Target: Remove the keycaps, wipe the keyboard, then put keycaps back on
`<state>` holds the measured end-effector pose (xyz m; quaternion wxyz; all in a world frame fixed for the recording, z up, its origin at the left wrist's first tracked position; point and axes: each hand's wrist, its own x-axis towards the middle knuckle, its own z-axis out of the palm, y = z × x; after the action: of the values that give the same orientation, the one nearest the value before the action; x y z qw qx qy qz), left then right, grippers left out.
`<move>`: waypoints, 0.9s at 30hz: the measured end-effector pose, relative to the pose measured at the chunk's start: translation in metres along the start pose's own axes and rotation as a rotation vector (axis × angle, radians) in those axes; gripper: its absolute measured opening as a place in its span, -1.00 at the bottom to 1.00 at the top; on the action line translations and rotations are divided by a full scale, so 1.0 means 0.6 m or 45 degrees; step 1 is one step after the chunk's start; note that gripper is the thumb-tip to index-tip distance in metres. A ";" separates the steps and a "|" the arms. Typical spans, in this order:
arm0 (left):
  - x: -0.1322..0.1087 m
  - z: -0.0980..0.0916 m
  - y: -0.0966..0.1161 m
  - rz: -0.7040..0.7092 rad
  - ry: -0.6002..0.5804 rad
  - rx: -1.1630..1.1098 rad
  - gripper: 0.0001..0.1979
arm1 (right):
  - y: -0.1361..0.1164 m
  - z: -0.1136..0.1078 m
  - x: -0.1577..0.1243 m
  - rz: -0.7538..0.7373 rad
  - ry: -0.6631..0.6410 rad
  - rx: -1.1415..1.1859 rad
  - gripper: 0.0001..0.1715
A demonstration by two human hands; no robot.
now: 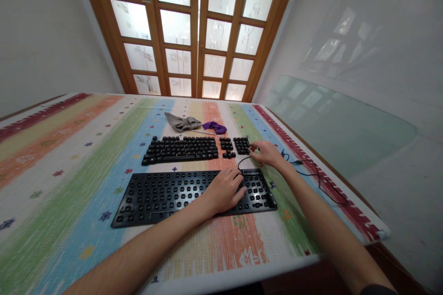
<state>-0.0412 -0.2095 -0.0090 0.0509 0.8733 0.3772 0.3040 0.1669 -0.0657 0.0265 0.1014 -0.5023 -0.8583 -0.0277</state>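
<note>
A black keyboard base (162, 195), its keycaps off and the key stems bare, lies near the table's front edge. My left hand (226, 189) rests on its right part, fingers spread with the thumb apart, hiding some stems. Behind the base, loose black keycaps stand in keyboard order: a large block (182, 148), a small middle group (226, 143) and a number-pad group (241, 145). At the right edge of the number-pad group my right hand (265, 153) has its fingertips pinched around a small dark piece that looks like a keycap.
A grey cloth (183, 123) and a purple cloth (215, 127) lie behind the keycaps. The keyboard's black cable (320, 179) trails along the table's right side. A striped cloth (86, 170) covers the table. A glass panel (339, 119) leans at the right wall.
</note>
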 end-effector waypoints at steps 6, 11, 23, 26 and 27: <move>0.000 -0.001 0.000 0.003 0.002 0.008 -0.87 | -0.005 0.008 0.000 0.012 -0.024 0.038 -0.87; 0.000 0.000 0.000 0.001 -0.008 -0.004 -0.86 | -0.005 0.005 0.000 0.016 -0.047 0.081 -0.87; 0.000 -0.004 0.002 0.009 -0.015 0.017 -0.88 | -0.011 -0.056 -0.077 0.123 -0.218 0.287 -0.55; 0.000 -0.004 0.003 0.017 0.000 0.024 -0.88 | -0.019 -0.073 -0.124 0.127 -0.444 0.447 -0.42; 0.000 -0.004 0.003 0.019 0.004 0.024 -0.88 | -0.023 -0.076 -0.140 0.130 -0.514 0.485 -0.40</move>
<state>-0.0413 -0.2109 -0.0067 0.0400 0.8762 0.3735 0.3020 0.2016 -0.1511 0.0550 0.0224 -0.5121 -0.8244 0.2399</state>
